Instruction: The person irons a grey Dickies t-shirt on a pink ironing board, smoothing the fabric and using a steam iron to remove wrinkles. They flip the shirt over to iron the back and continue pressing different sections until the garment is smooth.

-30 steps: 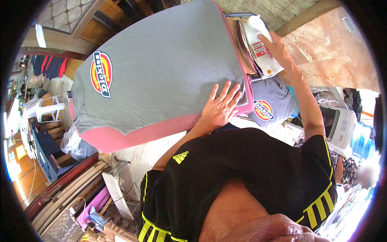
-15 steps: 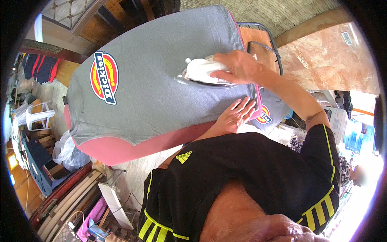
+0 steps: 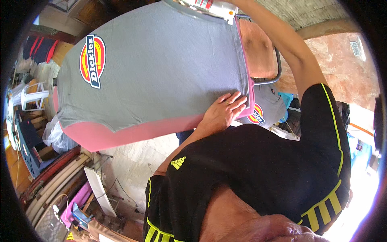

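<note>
A grey T-shirt [image 3: 161, 72] with a colourful printed logo is pulled over a pink padded ironing board [image 3: 109, 133]. My left hand [image 3: 223, 111] lies flat on the shirt near its right hem, fingers extended, a ring on one of them. At the top edge of the picture my right hand [image 3: 240, 2] is at the back of a white clothes iron [image 3: 217, 9]. Its fingers are mostly cut off by the frame, and so is part of the iron. The iron looks large and tilted, its metal edge showing over the far side of the shirt.
A second grey shirt [image 3: 266, 105] hangs beyond the board's right end, by a wooden panel in a dark metal frame [image 3: 278, 64]. White plastic stool [image 3: 35, 97], clear plastic bag [image 3: 58, 135] and long rolled or stacked pieces [image 3: 56, 185] are at left.
The iron has moved from the middle right of the shirt up to the far edge, with my right arm stretched after it. My left hand stays near the hem; the view has shifted slightly.
</note>
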`<state>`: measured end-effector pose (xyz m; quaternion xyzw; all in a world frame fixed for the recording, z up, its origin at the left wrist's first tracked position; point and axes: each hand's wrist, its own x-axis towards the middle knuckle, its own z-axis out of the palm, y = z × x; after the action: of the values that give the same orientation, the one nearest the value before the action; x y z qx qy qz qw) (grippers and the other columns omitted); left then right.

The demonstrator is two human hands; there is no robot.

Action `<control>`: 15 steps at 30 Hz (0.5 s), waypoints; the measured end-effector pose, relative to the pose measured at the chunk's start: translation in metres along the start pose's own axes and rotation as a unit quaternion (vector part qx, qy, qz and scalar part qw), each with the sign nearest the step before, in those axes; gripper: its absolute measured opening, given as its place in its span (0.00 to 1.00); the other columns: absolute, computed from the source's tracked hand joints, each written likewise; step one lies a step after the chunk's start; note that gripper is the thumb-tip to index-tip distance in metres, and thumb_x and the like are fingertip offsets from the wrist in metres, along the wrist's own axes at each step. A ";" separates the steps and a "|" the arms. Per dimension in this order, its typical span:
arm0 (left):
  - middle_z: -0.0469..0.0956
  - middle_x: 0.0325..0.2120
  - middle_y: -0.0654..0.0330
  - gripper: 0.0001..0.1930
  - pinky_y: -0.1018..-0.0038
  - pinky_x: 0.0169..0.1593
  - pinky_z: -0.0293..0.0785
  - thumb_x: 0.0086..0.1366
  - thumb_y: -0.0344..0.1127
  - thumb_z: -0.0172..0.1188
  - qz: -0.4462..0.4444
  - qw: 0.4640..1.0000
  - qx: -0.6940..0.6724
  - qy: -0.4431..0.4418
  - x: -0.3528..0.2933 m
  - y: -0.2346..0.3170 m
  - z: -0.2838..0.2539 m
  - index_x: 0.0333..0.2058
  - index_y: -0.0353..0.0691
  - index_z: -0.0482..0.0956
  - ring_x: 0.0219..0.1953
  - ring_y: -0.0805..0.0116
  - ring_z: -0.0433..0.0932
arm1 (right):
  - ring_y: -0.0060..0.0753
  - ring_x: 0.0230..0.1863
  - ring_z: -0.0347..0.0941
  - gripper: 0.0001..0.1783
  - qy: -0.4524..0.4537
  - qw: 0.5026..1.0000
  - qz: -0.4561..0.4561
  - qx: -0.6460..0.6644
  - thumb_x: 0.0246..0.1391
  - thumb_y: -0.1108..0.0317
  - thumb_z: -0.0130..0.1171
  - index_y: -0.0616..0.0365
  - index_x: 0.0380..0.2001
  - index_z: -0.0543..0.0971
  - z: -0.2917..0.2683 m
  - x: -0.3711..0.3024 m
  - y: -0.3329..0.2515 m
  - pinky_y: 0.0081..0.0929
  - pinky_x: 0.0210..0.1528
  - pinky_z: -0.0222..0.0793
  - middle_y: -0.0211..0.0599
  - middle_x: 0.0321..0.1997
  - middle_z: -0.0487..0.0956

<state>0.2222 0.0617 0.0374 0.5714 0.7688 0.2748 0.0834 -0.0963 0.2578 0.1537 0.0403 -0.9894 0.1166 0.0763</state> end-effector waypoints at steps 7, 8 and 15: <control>0.70 0.63 0.63 0.21 0.63 0.69 0.57 0.64 0.37 0.56 -0.051 0.995 0.036 0.083 -0.002 0.009 0.029 0.56 0.45 0.77 0.70 0.65 0.61 | 0.57 0.30 0.80 0.30 -0.149 0.951 -0.251 0.104 0.60 0.38 0.55 0.57 0.41 0.80 -0.014 -0.169 -0.034 0.48 0.33 0.74 0.51 0.26 0.82; 0.70 0.63 0.64 0.21 0.63 0.69 0.58 0.63 0.36 0.56 -0.061 0.994 0.033 0.082 -0.002 0.011 0.028 0.56 0.45 0.78 0.69 0.65 0.61 | 0.56 0.30 0.80 0.28 -0.159 0.944 -0.272 0.100 0.61 0.40 0.55 0.58 0.41 0.79 -0.019 -0.175 -0.035 0.48 0.33 0.74 0.52 0.26 0.81; 0.72 0.62 0.65 0.20 0.62 0.69 0.60 0.61 0.33 0.59 -0.095 0.990 0.015 0.103 0.004 0.025 0.027 0.53 0.45 0.80 0.68 0.66 0.63 | 0.59 0.36 0.82 0.33 0.003 0.956 -0.286 0.063 0.62 0.39 0.50 0.63 0.39 0.83 0.000 -0.071 -0.004 0.48 0.41 0.76 0.59 0.29 0.82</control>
<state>0.2534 0.0790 0.0280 0.4656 0.8282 0.3114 0.0209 -0.0256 0.2581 0.1436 0.3262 -0.9268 0.1525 0.1068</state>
